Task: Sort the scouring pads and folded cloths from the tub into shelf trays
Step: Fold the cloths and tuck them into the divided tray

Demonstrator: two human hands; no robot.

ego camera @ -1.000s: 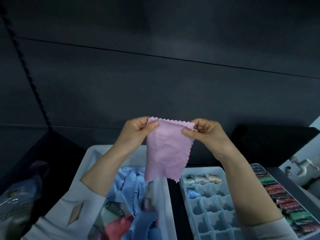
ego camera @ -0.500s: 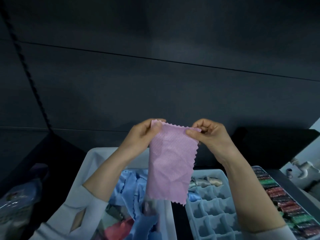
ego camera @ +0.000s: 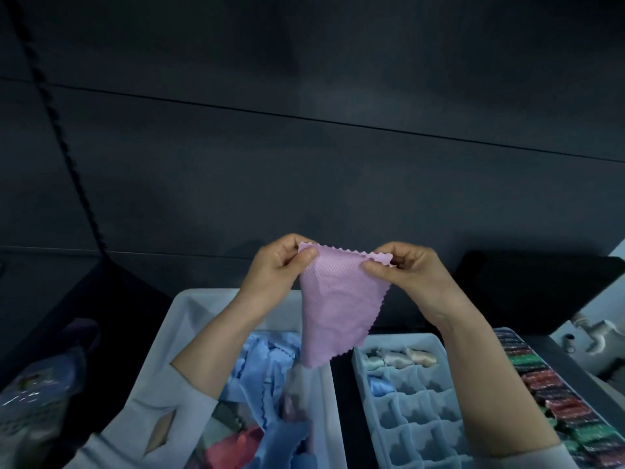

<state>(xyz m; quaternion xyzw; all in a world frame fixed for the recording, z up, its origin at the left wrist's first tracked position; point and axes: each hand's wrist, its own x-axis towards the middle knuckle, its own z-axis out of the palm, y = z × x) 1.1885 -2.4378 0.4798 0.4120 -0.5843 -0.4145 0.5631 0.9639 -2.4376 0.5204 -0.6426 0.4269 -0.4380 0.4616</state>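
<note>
A pink cloth (ego camera: 334, 306) with zigzag edges hangs in the air above the tub. My left hand (ego camera: 277, 269) pinches its top left corner and my right hand (ego camera: 409, 272) pinches its top right corner. The cloth tapers downward to a point. Below it stands the pale tub (ego camera: 182, 319), holding several blue cloths (ego camera: 260, 370) and a red one (ego camera: 233, 448). To the right lies a divided tray (ego camera: 419, 418) with small cells; a few rolled pale cloths (ego camera: 395, 358) and one blue roll (ego camera: 378, 387) sit in its far cells.
A second tray (ego camera: 554, 394) at the far right holds rows of red and green scouring pads. A plastic packet (ego camera: 30, 401) lies at the lower left. A dark wall fills the background, and a white pipe fitting (ego camera: 595, 333) shows at the right edge.
The cloth's lower part has drawn in, so it now hangs as a narrower triangle. Both hands keep their pinch on the top corners and have shifted slightly.
</note>
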